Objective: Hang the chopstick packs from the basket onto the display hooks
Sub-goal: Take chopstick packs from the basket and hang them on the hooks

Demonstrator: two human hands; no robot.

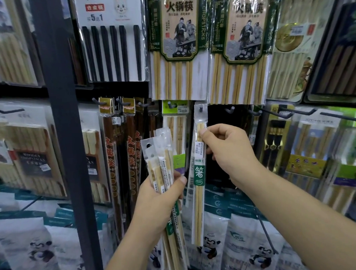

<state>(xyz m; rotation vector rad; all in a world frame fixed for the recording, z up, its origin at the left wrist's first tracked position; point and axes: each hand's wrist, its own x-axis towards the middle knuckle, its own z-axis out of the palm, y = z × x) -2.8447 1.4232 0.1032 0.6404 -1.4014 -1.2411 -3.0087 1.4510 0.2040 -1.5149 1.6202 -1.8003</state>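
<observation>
a: nearest the lens: two bare forearms across the bottom edge, the right one closer. left hand [162,194] is wrapped round a bundle of chopstick packs [162,156], thumb over the front, hang holes up.
b: and the right?
a: right hand [226,150] pinches a single chopstick pack [198,175] near its top, thumb and forefinger on the edge, other fingers curled behind. wrist bent, palm turned left.
b: where's that pack relative to the hook?
a: long axis near vertical, slight lean. its hang hole sits right at the display hook [200,109], straight above the pinch. looks threaded, can't tell if it's fully seated.
b: so the right hand does the move.
a: yes, it's the nearer one. my read: push the top back along the hook, then let go. bundle sits just left and lower; whether it touches the single pack down low isn't clear.
b: next slot?
a: bare hook [231,110] just right of it. basket not in view.
</observation>
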